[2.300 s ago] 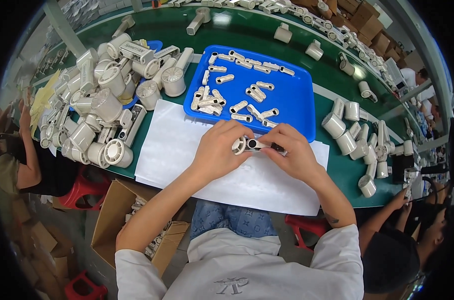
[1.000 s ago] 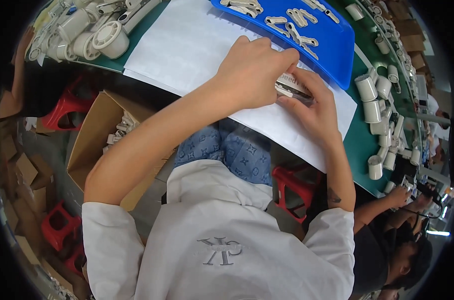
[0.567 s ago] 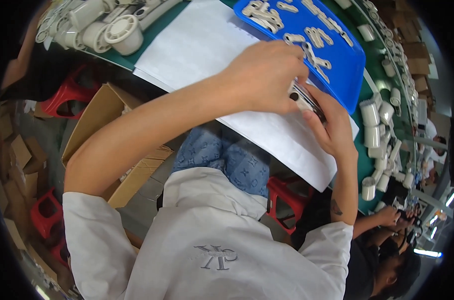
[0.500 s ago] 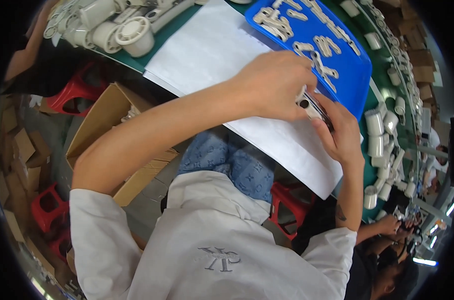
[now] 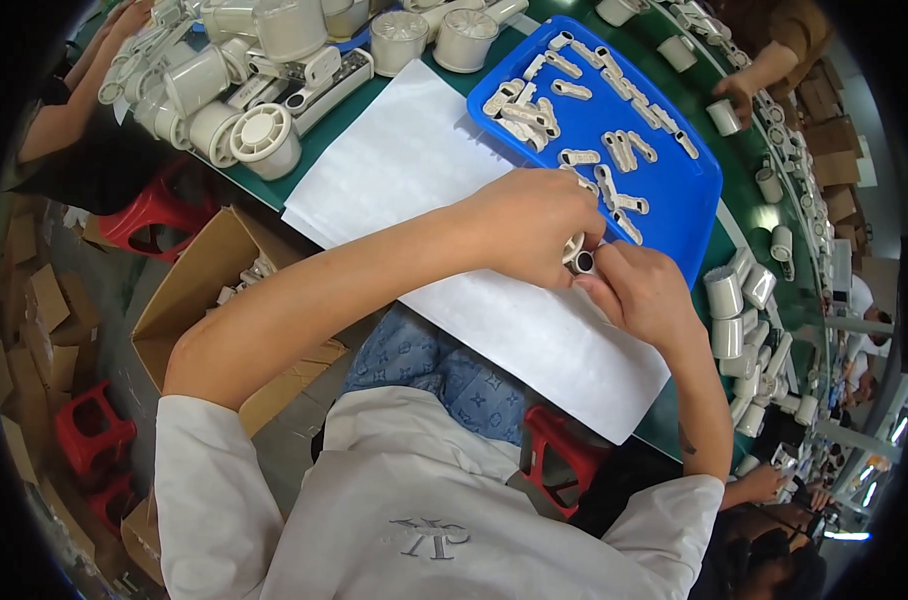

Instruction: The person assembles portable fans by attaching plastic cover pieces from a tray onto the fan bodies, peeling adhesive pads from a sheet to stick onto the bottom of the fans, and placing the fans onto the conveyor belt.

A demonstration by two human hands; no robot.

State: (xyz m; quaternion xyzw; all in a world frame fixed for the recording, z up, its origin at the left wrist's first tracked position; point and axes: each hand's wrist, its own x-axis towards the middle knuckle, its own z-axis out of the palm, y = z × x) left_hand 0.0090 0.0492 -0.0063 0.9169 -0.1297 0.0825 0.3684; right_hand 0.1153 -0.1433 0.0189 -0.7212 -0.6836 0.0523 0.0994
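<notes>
My left hand [image 5: 544, 225] and my right hand [image 5: 639, 290] meet over the white sheets [image 5: 454, 300]. Between them is a small off-white plastic part [image 5: 573, 248] with a dark round opening at its end. Both sets of fingers are closed around it and hide most of it. Just beyond my hands lies a blue tray [image 5: 674, 215], holding several small off-white plastic pieces [image 5: 622, 150] with dark ends, some in rows and some in a loose heap.
White plastic housings [image 5: 264, 135] are piled at the far left of the green table. More white cylindrical parts [image 5: 729, 310] stand right of the tray. A co-worker's hand [image 5: 739, 95] grips a white cylinder. An open cardboard box [image 5: 174, 290] and red stools [image 5: 564, 450] stand below.
The part has turned in my fingers, so its round end now shows instead of its long shiny side. My hands sit nearer to me. A co-worker's hand has appeared at the far right.
</notes>
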